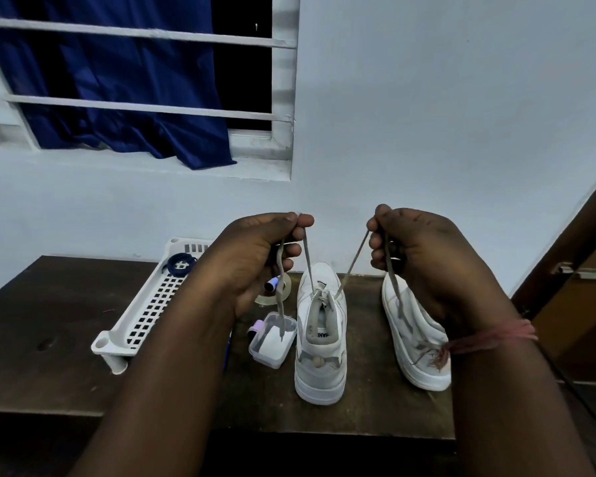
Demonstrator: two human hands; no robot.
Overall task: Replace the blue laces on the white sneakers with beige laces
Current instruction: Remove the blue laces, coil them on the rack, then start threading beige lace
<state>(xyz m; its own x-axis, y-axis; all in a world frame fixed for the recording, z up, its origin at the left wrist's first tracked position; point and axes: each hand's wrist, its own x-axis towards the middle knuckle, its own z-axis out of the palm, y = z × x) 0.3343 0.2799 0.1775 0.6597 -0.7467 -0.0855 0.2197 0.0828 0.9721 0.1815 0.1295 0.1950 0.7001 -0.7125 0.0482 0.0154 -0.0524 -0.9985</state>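
Observation:
A white sneaker [320,356] stands upright on the dark table [42,325], heel toward me, with a beige lace [350,270] running up from its eyelets in two strands. My left hand [255,259] pinches the left strand, whose loose end hangs down past my palm. My right hand [417,256] pinches the right strand, and its end dangles over the second white sneaker [413,342], which leans on its side at the right. Coiled blue laces [179,263] lie in the white basket tray [145,311].
A small clear plastic box [272,339] sits left of the upright sneaker, with a roll of clear tape [276,290] and a small dark spool behind it. A pale wall and a barred window with a blue curtain stand behind; a wooden door frame at right.

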